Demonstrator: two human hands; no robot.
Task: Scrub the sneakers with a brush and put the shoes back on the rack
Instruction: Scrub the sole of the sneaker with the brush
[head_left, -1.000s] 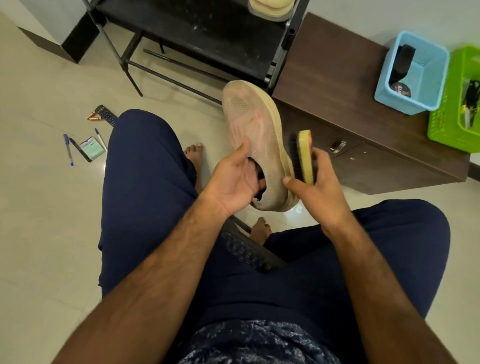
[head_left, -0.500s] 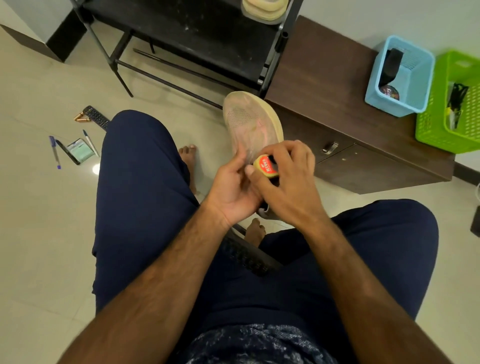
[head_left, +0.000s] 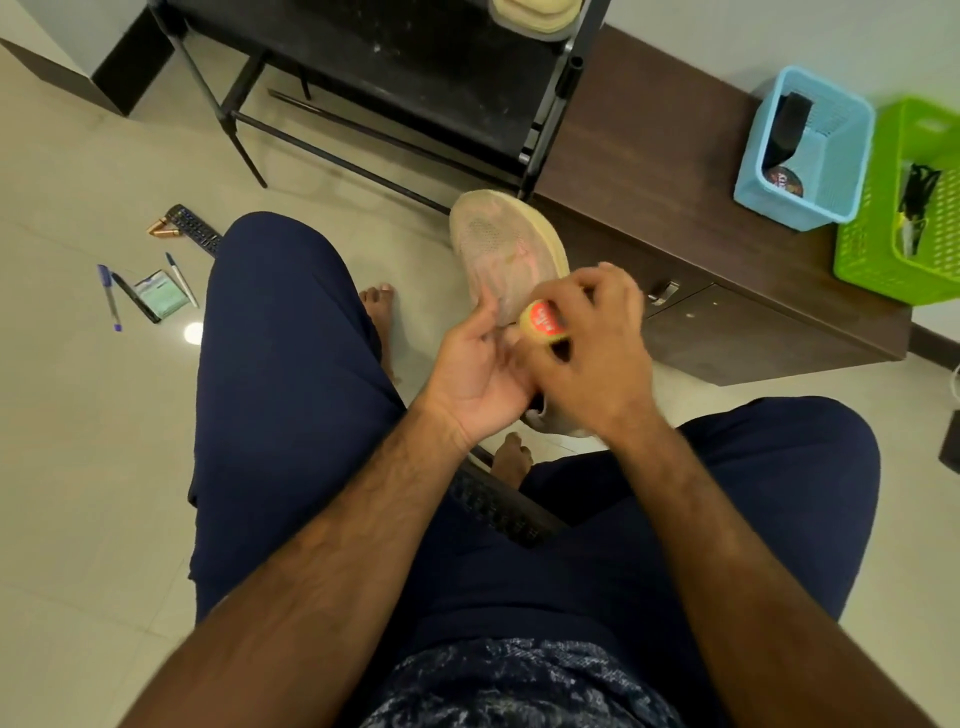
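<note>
A dirty beige-pink sneaker (head_left: 506, 249) is held toe-away above the floor between my knees. My left hand (head_left: 475, 374) grips it at the heel and opening. My right hand (head_left: 597, 353) is closed around a brush (head_left: 543, 321), whose yellow end with a red label shows; the bristles press on the sneaker's upper and are hidden. The black shoe rack (head_left: 415, 78) stands ahead, with a second pale shoe (head_left: 535, 15) at its top right edge.
A brown cabinet (head_left: 675, 218) sits right of the rack, carrying a blue basket (head_left: 810, 150) and a green basket (head_left: 909, 218). Pens, a small card, a remote and batteries (head_left: 156, 270) lie on the tiled floor at left. My bare feet rest below the sneaker.
The brush was beside the sneaker's sole edge a second ago; my right hand has turned it over onto the upper, near the left hand. The sneaker has dropped slightly lower.
</note>
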